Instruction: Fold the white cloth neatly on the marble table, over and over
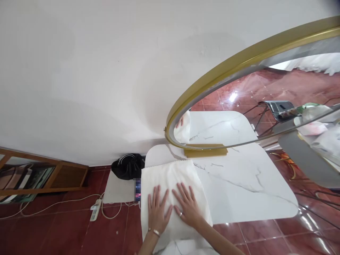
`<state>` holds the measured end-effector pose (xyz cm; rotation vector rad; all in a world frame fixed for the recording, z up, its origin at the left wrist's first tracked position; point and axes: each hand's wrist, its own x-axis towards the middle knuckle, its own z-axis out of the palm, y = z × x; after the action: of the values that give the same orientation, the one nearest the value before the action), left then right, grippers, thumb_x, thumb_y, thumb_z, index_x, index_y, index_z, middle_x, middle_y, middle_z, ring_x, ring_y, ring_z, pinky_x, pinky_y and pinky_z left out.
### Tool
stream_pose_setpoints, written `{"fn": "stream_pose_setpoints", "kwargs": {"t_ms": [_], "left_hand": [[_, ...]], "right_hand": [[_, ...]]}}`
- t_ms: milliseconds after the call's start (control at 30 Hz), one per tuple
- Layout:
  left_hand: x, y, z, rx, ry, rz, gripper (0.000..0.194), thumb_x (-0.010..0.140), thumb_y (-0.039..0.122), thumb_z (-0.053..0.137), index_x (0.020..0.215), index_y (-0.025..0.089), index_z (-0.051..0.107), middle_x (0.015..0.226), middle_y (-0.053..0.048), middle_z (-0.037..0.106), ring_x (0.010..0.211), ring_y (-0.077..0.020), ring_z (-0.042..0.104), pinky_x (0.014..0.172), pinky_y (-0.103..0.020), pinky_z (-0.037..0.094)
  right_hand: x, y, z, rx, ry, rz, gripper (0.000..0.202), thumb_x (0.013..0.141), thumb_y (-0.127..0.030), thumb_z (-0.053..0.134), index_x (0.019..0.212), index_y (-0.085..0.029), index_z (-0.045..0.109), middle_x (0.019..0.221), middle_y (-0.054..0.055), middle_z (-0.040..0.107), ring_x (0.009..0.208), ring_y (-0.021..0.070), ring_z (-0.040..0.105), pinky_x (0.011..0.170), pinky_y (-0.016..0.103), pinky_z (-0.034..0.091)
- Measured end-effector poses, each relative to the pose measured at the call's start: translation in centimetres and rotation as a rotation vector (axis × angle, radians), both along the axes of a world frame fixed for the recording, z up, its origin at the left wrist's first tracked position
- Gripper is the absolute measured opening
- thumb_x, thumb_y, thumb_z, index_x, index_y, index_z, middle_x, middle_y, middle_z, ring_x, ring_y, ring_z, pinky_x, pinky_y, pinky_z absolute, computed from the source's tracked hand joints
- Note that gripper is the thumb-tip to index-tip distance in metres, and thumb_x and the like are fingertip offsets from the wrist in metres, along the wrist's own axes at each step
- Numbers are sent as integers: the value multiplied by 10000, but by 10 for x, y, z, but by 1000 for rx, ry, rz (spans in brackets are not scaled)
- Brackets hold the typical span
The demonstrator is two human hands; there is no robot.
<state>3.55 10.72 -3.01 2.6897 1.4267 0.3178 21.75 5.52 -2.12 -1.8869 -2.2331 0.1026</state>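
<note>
A white cloth (175, 173) lies spread over the left end of a white marble-patterned table (244, 187). Flat on the cloth rests my left hand (158, 212), fingers spread, with a bracelet at the wrist. Beside it my right hand (188, 208) also presses flat with its fingers apart and a ring on one finger. The two thumbs are close together near the middle of the cloth. Neither hand grips anything.
A gold-framed mirror (212, 79) stands at the table's back edge on a gold base (205, 152). Left are a black bag (128, 166), a power strip (95, 210) with cables and a wooden shelf (69, 176). A grey chair (308, 159) holding white items is at right.
</note>
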Motion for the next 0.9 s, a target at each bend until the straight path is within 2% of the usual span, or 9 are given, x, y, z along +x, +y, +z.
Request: {"fn": "stream_pose_setpoints", "kwargs": {"t_ms": [100,300,367,433,567,633,767,833,900], "left_hand": [[7,38,-1,10,-4,-27,591,874,389,488,1433,313,311,1547,-97,206,1416,-287,198,1116,-526,182],[45,150,7,-10,8,-109,553,877,425,478,1407,307,370,1538,-97,236,1415,-293,195,1124,-537,154],[61,174,10,-27,17,-124,534,879,419,473,1394,302,396,1532,-101,251,1412,-299,201,1119,-546,156],[72,185,10,-34,14,-110,520,883,399,463,1388,289,409,1527,-107,263,1409,-304,207,1115,-554,159],[69,171,9,-26,-18,-64,511,886,384,444,1383,263,423,1513,-117,293,1399,-300,237,1116,-546,169],[57,146,7,-22,-35,-46,500,889,382,433,1376,266,434,1508,-112,307,1391,-295,256,1112,-542,184],[27,77,2,40,-105,61,471,898,365,410,1351,251,470,1485,-120,344,1372,-306,287,1095,-551,211],[14,48,-1,55,-157,109,446,899,372,416,1319,250,504,1432,-120,418,1326,-305,356,1066,-534,277],[7,35,-4,49,-231,176,425,900,388,418,1271,218,537,1309,-137,523,1218,-290,469,996,-489,383]], "right_hand": [[4,35,-6,27,-2,-27,651,909,-400,427,1488,-254,167,1543,90,141,1417,298,117,1110,534,140],[27,126,-12,103,67,-132,554,927,-398,421,1443,-223,323,1531,95,203,1416,278,132,1113,470,212],[34,144,-11,116,88,-193,522,935,-397,415,1425,-223,363,1517,95,247,1412,262,157,1108,447,237],[36,151,-11,117,100,-245,495,944,-381,408,1412,-223,387,1505,94,280,1406,247,183,1106,425,251],[22,129,-14,108,107,-310,469,962,-355,373,1415,-232,380,1503,93,285,1406,255,187,1115,455,229],[11,104,-15,108,109,-260,504,957,-375,384,1442,-257,320,1527,89,220,1415,272,146,1114,488,218],[-3,48,-10,84,121,-68,621,921,-440,440,1476,-295,201,1550,80,94,1419,307,93,1101,532,226],[-2,23,-5,62,122,-7,646,915,-430,448,1481,-297,167,1550,75,77,1418,309,101,1098,539,233],[4,4,0,41,116,34,645,923,-417,429,1484,-293,137,1547,69,85,1417,300,118,1096,537,247]]}}
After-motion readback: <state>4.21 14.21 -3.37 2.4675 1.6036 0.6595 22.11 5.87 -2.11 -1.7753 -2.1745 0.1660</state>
